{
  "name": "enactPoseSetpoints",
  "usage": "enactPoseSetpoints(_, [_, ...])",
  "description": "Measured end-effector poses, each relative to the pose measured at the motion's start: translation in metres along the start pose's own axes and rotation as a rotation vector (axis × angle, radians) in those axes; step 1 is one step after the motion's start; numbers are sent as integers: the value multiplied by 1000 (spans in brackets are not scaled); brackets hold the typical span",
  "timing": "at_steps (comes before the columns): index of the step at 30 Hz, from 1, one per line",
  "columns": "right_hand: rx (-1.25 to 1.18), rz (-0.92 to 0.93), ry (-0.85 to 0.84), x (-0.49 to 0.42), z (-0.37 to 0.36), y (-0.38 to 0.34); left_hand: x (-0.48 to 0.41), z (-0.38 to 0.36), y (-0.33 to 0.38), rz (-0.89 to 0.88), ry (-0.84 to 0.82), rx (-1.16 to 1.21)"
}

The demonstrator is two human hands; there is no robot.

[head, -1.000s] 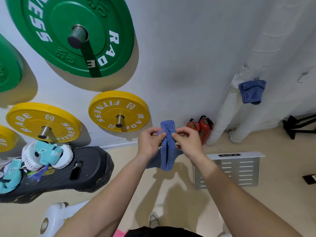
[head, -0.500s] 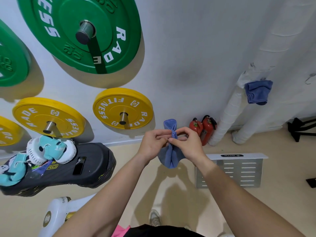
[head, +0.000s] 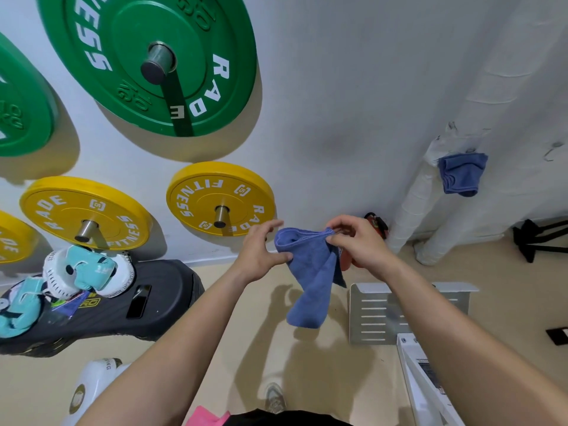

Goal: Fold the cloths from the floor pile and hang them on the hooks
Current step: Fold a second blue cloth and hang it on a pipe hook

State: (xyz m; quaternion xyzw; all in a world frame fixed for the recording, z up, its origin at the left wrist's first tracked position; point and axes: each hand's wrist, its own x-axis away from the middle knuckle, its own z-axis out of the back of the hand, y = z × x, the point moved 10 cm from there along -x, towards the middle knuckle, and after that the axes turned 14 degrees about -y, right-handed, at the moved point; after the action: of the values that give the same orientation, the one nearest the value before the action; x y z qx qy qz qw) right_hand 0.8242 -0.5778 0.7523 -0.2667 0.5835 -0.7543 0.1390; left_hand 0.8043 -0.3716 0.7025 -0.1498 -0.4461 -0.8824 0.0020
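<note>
A folded blue cloth (head: 310, 272) hangs in the air in front of me, above the beige floor. My right hand (head: 358, 245) pinches its upper right corner. My left hand (head: 261, 252) sits at the cloth's left edge with fingers spread and the thumb touching the fabric. Another blue cloth (head: 461, 173) hangs on a hook on the white wrapped pipe at the right. A bare metal hook (head: 553, 150) sticks out of the wall further right.
Green (head: 159, 56) and yellow weight plates (head: 221, 199) hang on wall pegs at the left. A black bag (head: 116, 302) with teal gloves lies below them. A red extinguisher (head: 376, 224) and a grey metal stand (head: 381, 312) sit by the wall. A pink cloth (head: 206, 416) shows at the bottom edge.
My hands have drawn apart. The cloth, bunched between both hands before, now spreads along its top edge, and my left hand has released its pinch and opened its fingers.
</note>
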Motion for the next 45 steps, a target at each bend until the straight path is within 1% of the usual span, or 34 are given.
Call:
enactPoseSetpoints(2, [-12, -22, 11, 2, 8, 3, 3, 2, 2, -27, -15, 61])
enactPoseSetpoints(4, [-16, -47, 25, 2, 16, 13, 7, 2, 5, -36, -42, 197])
enactPoseSetpoints(6, [29, -94, 62, 0, 24, 28, 11, 3, 17, -79, -49, 274])
enactPoseSetpoints(8, [105, -144, 83, 0, 27, 41, 15, 6, 36, -140, -26, 255])
enactPoseSetpoints(11, [130, -165, 97, 2, 29, 40, 19, 9, 61, -215, 38, 159])
enactPoseSetpoints(12, [152, -174, 75, 1, 27, 37, 20, 10, 68, -240, 53, 127])
enactPoseSetpoints(14, [244, -173, -40, -1, 15, 22, 21, 12, 80, -280, 67, 90])
enactPoseSetpoints(16, [424, -115, -168, -7, -1, 3, 20, 12, 89, -305, 63, 77])
enactPoseSetpoints(18, [578, -29, -231, -13, -13, -18, 18, 13, 96, -322, 61, 83])
enactPoseSetpoints(20, [612, 40, -232, -19, -17, -37, 18, 18, 95, -328, 89, 120])
enactPoseSetpoints(22, [644, 67, -222, -24, -16, -51, 19, 25, 87, -326, 132, 162])
enactPoseSetpoints(23, [654, 85, -226, -25, -17, -59, 19, 26, 81, -315, 127, 193])
enactPoseSetpoints(25, [652, 127, -254, -28, -19, -74, 15, 18, 68, -268, 47, 287])
enactPoseSetpoints(28, [623, 185, -291, -29, -19, -97, 7, -5, 49, -205, -99, 327])
enactPoseSetpoints(30, [661, 219, -221, -29, -5, -112, 1, -19, 32, -158, -155, 374])
enactPoseSetpoints(33, [718, 242, -14, -27, 31, -126, -1, -30, 13, -101, -180, 363])
enactPoseSetpoints(37, [718, 205, 163, -24, 68, -120, -1, -40, 0, -46, -241, 333])
enactPoseSetpoints(42, [608, 156, 306, -17, 101, -98, 0, -35, -18, 21, -246, 375])
enactPoseSetpoints(45, [577, 86, 356, -12, 114, -72, 3, -32, -25, 57, -349, 472])
